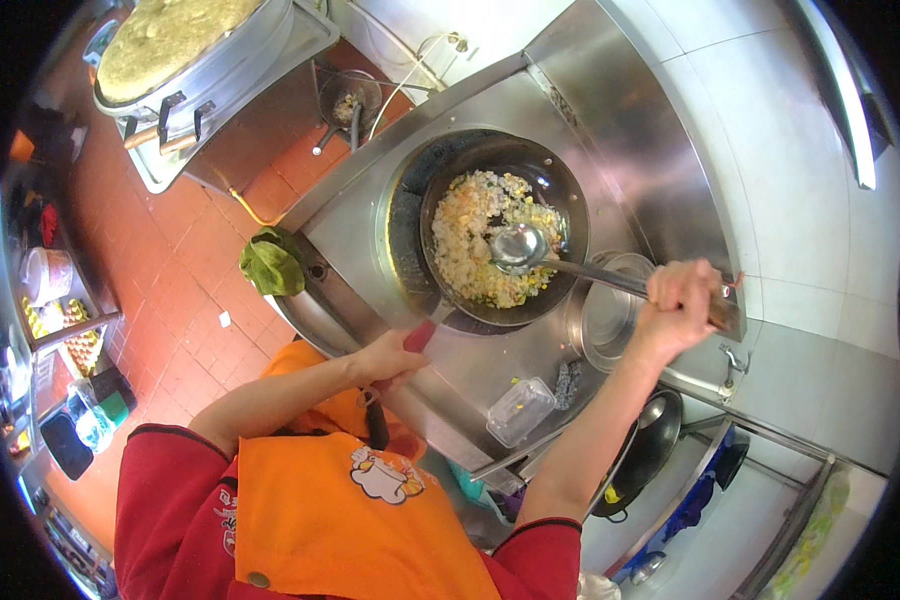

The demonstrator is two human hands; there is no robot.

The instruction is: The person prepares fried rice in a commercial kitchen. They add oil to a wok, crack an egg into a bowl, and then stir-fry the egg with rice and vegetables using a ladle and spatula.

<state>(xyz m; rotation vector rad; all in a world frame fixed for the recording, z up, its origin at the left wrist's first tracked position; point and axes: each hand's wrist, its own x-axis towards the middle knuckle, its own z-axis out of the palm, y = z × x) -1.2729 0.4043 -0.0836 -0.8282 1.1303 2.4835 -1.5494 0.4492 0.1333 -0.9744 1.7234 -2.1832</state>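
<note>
My left hand (392, 360) is closed round the red handle (419, 337) of a dark wok (579, 217), which sits on the round burner opening of a steel stove. Fried rice (465, 247) with yellow and green bits covers much of the wok's bottom. A steel ladle (519, 246) has its bowl down on the rice, towards the right side. Its long handle runs out over the wok's rim to my right hand (679, 304), which grips it near the wooden end.
A round metal basin (616, 315) stands right of the wok. Nearer me are a clear plastic container (520, 412) and a steel scourer (568, 385). A green leafy vegetable or cloth (272, 262) lies at the stove's left corner. A large steamer pot (195, 82) stands upper left.
</note>
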